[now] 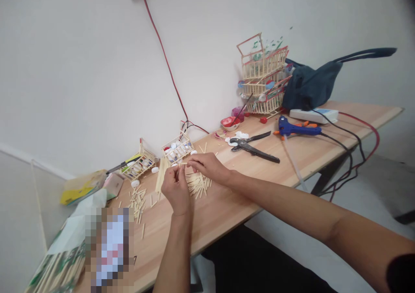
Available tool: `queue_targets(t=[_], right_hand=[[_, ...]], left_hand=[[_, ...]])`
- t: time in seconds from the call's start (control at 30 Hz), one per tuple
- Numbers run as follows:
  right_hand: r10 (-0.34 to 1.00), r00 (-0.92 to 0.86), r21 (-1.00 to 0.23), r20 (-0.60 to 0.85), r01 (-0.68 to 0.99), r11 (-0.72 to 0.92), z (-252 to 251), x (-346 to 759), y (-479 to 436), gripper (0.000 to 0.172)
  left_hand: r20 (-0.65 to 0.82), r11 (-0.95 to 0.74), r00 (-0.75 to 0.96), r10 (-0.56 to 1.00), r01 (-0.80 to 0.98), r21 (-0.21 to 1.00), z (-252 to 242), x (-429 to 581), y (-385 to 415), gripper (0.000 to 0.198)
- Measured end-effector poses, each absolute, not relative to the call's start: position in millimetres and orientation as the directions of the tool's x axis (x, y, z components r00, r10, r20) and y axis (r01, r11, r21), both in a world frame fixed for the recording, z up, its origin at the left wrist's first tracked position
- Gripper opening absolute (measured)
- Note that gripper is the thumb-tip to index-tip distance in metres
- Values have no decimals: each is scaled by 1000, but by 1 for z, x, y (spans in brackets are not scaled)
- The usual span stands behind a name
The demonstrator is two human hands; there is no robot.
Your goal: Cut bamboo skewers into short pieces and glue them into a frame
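The left hand (177, 189) and the right hand (207, 165) meet over the worktop (292, 163), and between their fingertips they hold a short wooden stick (182, 164). Each grip is pressed together on it in a fingertip pinch, the left from below and the right from the far end, so the stick spans the small gap between the two hands, just above a pile of cut sticks (198, 185).

Such a stick looks very light, stiff and dry, not slippery, but thin enough to snap if bent; it is best taken near its ends with the fingertips, as both hands do here, without much squeeze.

More sticks (138, 202) lie scattered to the left of the hands, and a bundle of long ones (161, 177) lies behind the left hand. Two small stick-built baskets (178, 148) stand near the wall. Further right lie pliers (251, 146) and a blue glue gun (296, 129), well apart from the hands.
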State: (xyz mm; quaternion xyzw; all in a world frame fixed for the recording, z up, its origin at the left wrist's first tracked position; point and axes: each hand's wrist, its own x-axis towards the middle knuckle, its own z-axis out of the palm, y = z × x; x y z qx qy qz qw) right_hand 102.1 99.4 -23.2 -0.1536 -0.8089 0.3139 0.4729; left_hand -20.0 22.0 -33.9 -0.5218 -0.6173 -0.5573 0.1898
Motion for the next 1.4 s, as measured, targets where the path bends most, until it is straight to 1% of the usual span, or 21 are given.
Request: queue_targets(t=[0.17,0.4,0.73,1.4], right_hand=[[543,-510,-657,667,-59,752,-23,102,99,21],[554,-513,-667,655,-48,744,-22,103,99,23],[554,-511,-669,657,-58,741,-22,103,98,22],[561,-518,-681,645,-56,731,-22,103,98,22]], left_hand=[[823,-175,-370,431,860,479,-33,-19,22,16],[816,-161,-382,435,858,487,-32,-18,21,17],[809,-162,-396,435,849,503,-33,-19,22,16],[813,-148,-393,430,857,493,-33,-20,22,17]])
